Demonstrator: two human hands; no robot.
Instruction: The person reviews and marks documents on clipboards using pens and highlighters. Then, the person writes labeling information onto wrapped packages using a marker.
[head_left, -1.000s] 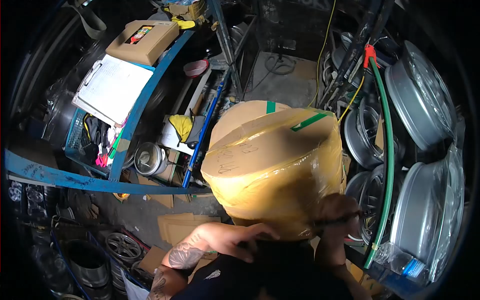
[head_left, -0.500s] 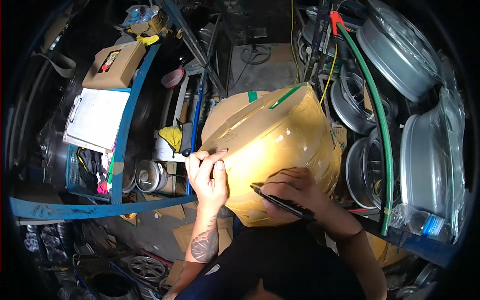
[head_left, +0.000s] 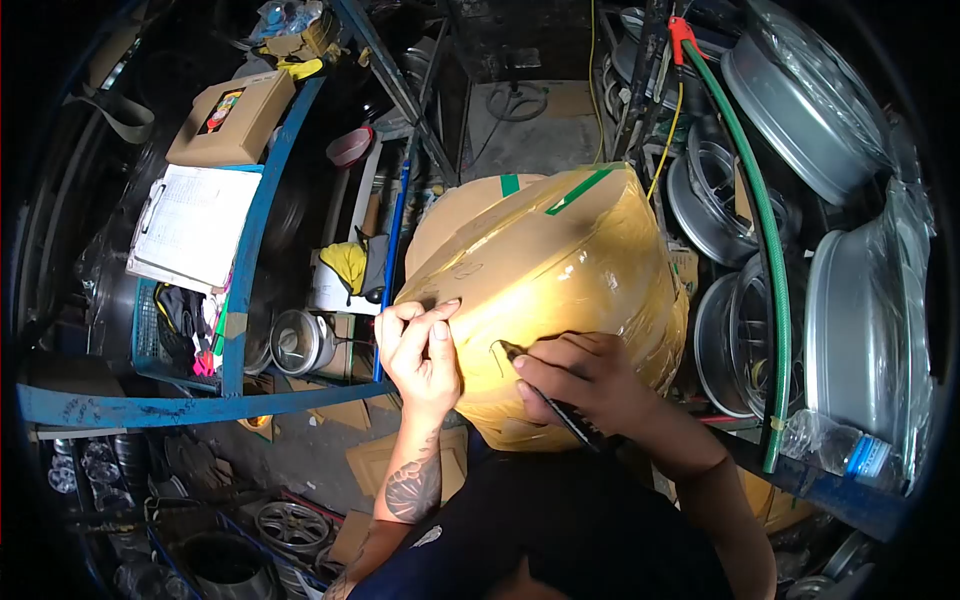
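Note:
A large rounded cardboard package [head_left: 600, 270], wrapped in yellowish clear film with strips of green tape, stands in front of me. My right hand [head_left: 580, 375] is closed round a black marker [head_left: 548, 400], whose tip touches the film. A short dark stroke shows beside the tip. At the package's left edge is my left hand [head_left: 420, 345], fingers curled and pressed together at the film; whatever they may pinch is too small to make out. Behind the wrapped package leans a second cardboard piece [head_left: 450, 215] with green tape.
Left, a blue shelf frame [head_left: 150, 408] holds a clipboard [head_left: 195, 225], a cardboard box [head_left: 232, 118] and a teal basket [head_left: 150, 340]. Wheel rims [head_left: 865, 330] line the right side, beside a green hose [head_left: 775, 260] and a plastic bottle [head_left: 835, 445].
Since one second ago, my left hand has risen to the package's left edge and my right hand has brought the marker onto the film. A dark stroke has appeared since half a second ago.

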